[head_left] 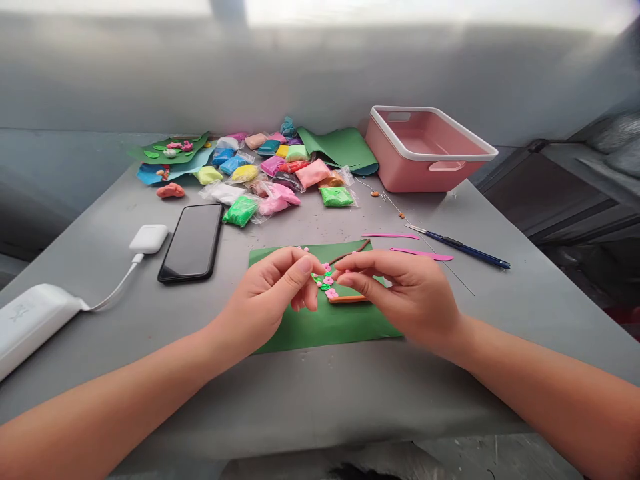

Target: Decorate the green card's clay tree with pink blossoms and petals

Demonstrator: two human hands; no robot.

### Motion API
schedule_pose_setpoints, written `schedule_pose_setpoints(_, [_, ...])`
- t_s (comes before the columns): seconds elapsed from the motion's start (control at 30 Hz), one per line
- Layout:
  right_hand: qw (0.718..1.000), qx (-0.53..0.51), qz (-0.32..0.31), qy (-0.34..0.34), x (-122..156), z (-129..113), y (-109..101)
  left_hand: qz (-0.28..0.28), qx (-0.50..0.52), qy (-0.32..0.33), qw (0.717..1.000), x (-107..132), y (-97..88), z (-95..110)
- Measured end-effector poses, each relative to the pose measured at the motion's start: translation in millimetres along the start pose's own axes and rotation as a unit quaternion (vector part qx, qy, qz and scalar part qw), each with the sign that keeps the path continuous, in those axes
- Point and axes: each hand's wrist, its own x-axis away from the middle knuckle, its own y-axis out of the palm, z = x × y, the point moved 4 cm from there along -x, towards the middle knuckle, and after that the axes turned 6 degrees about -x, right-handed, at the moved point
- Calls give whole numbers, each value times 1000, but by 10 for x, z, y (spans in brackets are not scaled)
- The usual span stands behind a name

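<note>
Left hand (pixel 280 287) curled, its grip unclear; right hand (pixel 415 293) pinching a pink bit (pixel 349 271) over the green sheet (pixel 325 330).

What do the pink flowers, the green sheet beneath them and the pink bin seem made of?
Pink flowers: probably matte modelling clay, judging by plump, rounded petals.
Green sheet: likely matte paper or thin card, flat with thin edges.
Pink bin: apparently smooth plastic, with moulded walls and handle openings.
</note>
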Motion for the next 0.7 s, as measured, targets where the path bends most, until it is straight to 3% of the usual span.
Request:
schedule_pose_setpoints(0.13, [992, 74, -37, -93, 17, -52, 27, 4, 10, -3, 1000, 0, -3, -10])
schedule_pose_setpoints(0.37, [982, 77, -28, -171, 37, -94, 28, 9, 18, -3, 1000, -10, -16, -19])
schedule_pose_setpoints(0.7, [974, 74, -26, -211, 52, -113, 48, 13, 22, -6, 1000, -4, -17, -18])
